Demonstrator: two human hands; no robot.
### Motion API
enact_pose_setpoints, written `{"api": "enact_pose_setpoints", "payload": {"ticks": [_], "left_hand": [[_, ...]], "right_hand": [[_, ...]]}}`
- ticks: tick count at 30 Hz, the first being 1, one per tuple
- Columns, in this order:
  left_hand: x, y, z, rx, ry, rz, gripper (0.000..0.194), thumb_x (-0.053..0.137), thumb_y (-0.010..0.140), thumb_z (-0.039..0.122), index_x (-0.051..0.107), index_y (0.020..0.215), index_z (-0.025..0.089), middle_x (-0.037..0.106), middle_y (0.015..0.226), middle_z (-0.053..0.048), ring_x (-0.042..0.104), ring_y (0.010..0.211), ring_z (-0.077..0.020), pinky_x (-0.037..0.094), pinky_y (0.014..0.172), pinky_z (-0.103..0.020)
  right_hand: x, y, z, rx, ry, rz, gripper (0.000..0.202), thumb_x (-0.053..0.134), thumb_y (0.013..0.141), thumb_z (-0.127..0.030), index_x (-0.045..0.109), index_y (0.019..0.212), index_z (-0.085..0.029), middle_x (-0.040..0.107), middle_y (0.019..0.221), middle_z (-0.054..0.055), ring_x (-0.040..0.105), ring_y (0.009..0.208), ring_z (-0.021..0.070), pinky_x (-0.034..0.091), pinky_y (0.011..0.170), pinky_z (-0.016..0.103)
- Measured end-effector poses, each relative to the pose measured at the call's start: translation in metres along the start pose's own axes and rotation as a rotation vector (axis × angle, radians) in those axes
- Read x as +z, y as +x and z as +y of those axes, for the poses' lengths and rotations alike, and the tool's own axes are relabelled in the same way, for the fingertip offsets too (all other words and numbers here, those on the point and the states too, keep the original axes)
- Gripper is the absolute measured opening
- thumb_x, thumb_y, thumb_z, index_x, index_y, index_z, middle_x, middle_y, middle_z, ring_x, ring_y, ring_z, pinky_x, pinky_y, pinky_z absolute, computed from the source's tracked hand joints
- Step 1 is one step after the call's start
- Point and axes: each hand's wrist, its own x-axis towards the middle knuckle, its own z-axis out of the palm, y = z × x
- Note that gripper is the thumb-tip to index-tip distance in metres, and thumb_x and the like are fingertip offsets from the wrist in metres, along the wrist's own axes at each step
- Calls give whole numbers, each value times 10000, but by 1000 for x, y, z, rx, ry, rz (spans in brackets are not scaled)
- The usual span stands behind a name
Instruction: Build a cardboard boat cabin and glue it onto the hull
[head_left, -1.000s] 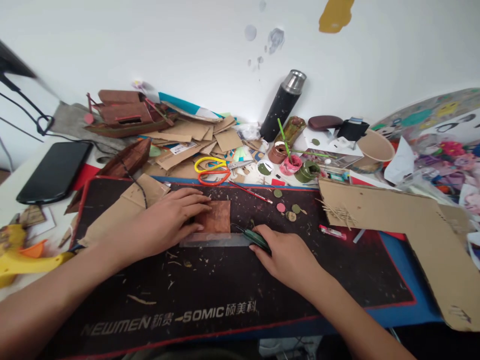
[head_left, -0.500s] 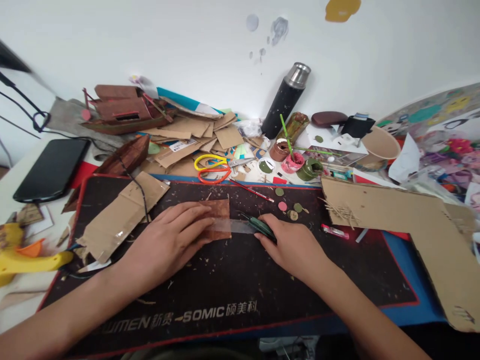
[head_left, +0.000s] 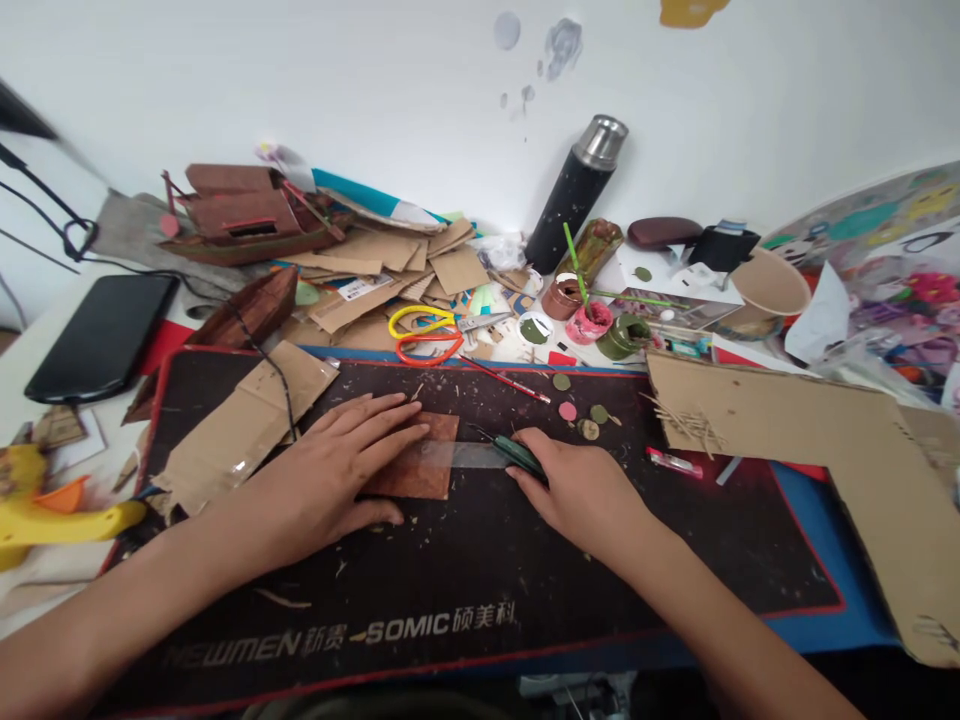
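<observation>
My left hand [head_left: 341, 475] lies flat with fingers spread over a reddish-brown painted piece of card [head_left: 431, 475], pressing on its left part. A clear strip [head_left: 465, 455], perhaps a ruler or tape, crosses the card and runs right, towards my right hand. My right hand [head_left: 574, 480] is closed around a dark green craft knife [head_left: 521, 455], its thin tip pointing left, just beyond the card's right edge. Both hands are above the dark desk mat [head_left: 450, 570]. My left palm hides the card's left end.
Scissors [head_left: 427, 335], a red pencil [head_left: 510, 380] and paint jars [head_left: 589, 320] lie beyond the hands. A black flask [head_left: 574, 200] stands behind. Cardboard [head_left: 810, 400] covers the right side; a yellow glue gun [head_left: 67, 510], phone [head_left: 105, 335] and model boat [head_left: 247, 215] are left.
My left hand has spread, its thumb coming out towards me. The brown card has turned slightly and shifted nearer, with more of it showing. My right hand keeps its hold on the knife.
</observation>
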Motion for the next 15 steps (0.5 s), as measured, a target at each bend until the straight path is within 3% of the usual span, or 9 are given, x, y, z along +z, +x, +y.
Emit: {"api": "enact_pose_setpoints", "payload": {"ticks": [3,7,11,15], "left_hand": [[-1,0,10,13,23,59,724,695,993,551,496,1624,259,533,1666,-143,478,1544,-382,458,1232,-617],[4,1,29,-17,88,159,357,578,1078,339,707,1382,202,741,1415,-120,676,1305,-323,568,1094,-517],[10,2,35,39,176,164,304,543,1075,224,759,1285,189,786,1315,-109,725,1182,-305,594,968,-473],[13,2,35,105,258,182,320,505,1072,159,774,1245,160,799,1282,-122,721,1181,-297,564,986,-449]], "right_hand": [[0,0,-2,-3,-17,-8,312,548,1051,-337,642,1302,-176,838,1015,111,790,757,291,409,574,342],[-1,2,-5,1,-21,-11,300,543,1052,-344,646,1279,-178,834,971,96,783,738,283,378,571,339],[0,0,-4,16,-34,3,285,549,1048,-345,652,1256,-179,830,946,94,777,726,283,366,565,343],[1,-1,-3,35,-51,6,268,575,1042,-350,655,1236,-185,831,943,93,784,733,288,363,558,341]]}}
